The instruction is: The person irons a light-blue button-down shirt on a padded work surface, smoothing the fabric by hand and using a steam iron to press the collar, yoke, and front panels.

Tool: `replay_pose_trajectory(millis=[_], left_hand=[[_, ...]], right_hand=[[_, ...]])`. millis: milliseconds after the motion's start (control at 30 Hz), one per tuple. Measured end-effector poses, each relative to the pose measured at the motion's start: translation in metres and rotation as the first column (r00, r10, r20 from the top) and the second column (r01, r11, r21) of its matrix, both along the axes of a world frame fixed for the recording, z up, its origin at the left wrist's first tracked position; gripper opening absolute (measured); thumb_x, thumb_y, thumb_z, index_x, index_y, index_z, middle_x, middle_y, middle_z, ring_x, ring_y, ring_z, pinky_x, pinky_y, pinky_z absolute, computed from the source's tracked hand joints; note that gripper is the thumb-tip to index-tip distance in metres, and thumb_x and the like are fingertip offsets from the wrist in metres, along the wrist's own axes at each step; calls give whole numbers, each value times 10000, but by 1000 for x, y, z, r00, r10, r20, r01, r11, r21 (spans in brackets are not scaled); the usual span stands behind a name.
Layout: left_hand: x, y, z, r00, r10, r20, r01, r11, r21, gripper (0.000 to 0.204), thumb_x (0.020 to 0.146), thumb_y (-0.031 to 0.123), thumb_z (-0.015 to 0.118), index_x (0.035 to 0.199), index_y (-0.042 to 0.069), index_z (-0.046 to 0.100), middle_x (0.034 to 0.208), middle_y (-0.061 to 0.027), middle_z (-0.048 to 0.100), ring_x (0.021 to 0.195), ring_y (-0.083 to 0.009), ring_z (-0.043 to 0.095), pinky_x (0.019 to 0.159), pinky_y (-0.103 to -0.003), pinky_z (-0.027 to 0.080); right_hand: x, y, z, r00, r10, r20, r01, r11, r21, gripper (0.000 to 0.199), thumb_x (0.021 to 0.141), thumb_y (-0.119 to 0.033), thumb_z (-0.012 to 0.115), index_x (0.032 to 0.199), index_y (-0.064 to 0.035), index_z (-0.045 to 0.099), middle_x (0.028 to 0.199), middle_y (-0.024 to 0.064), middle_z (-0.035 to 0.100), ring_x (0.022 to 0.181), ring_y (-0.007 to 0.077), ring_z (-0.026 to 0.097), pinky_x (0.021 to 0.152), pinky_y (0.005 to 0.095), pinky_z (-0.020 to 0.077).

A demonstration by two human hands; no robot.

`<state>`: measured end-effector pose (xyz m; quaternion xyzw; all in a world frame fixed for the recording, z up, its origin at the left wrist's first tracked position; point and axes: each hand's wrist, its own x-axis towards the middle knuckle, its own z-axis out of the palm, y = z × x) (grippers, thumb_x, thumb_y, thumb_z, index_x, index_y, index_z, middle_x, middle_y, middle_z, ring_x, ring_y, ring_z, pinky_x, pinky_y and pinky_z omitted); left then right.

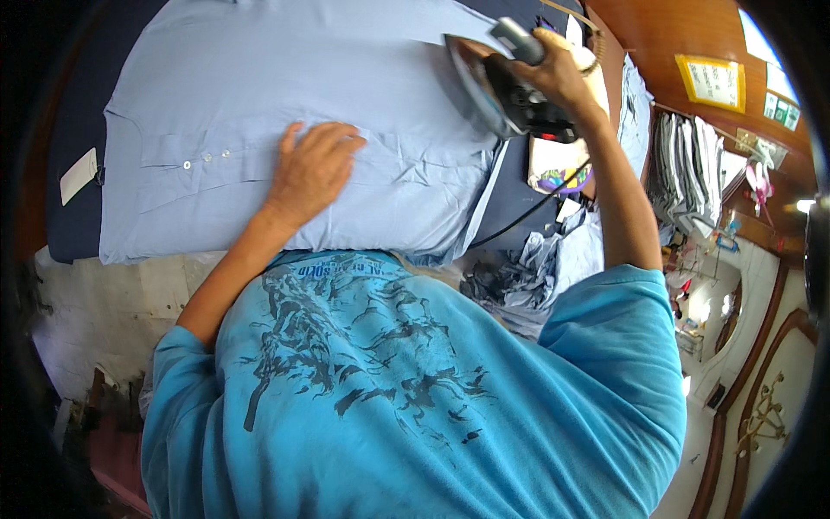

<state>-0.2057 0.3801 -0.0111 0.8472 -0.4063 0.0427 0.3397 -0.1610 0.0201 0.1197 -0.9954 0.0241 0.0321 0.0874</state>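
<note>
Left hand [313,169] flat and open on the light blue shirt [259,104], fingers spread; right hand [558,73] wrapped around the iron [506,86] handle, iron tilted up above the shirt's edge.

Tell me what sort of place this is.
Probably an ironing or laundry workroom. The right hand lifts an iron over a light blue shirt spread on a padded dark table, the left hand presses the shirt flat, and folded clothes hang stacked nearby.

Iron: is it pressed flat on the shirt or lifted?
Lifted. The right hand holds the iron tilted, soleplate showing, above the shirt.
</note>
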Motion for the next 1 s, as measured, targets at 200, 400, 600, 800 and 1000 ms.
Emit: replay_pose_trajectory(millis=[200,400,600,800,1000], left_hand=[[-60,-83,-18,824,-557,107,542,829,140,330,773,247,621,1100,202,599,1207,-8,539,1169,-182,462,969,-485,314],[-108,-158,-30,666,-732,141,725,680,105,478,768,331,639,1219,225,521,1322,-30,446,1242,-219,409,962,-480,344],[-110,-171,-26,793,-580,184,595,803,-31,443,783,309,602,1210,211,538,1271,-28,504,1184,-188,466,938,-468,364],[76,-42,-17,956,191,224,-194,981,-6,334,777,172,630,1107,123,612,1174,-73,594,1103,-228,550,872,-419,415],[271,74,-8,706,691,156,-708,684,173,472,852,292,562,1256,62,481,1293,-133,498,1149,-323,511,938,-414,430]], right_hand=[[-51,-101,27,993,-120,-16,118,990,-83,564,731,-313,700,1162,21,557,994,219,647,913,301,639,813,363,484],[-46,-200,-9,929,-370,18,365,923,124,560,730,-386,700,1126,-6,587,973,203,655,907,307,639,809,379,474],[-28,-208,-20,919,-338,203,371,915,-159,520,778,-413,661,1169,-88,555,1128,183,599,1026,366,573,822,439,453],[-10,-105,-41,889,41,455,154,911,-383,406,818,-239,618,1208,-172,528,1249,82,524,1113,303,512,895,437,404],[54,-99,-113,986,-51,159,48,999,19,341,857,-176,565,1184,-80,557,1164,121,580,1044,321,563,878,403,448]])
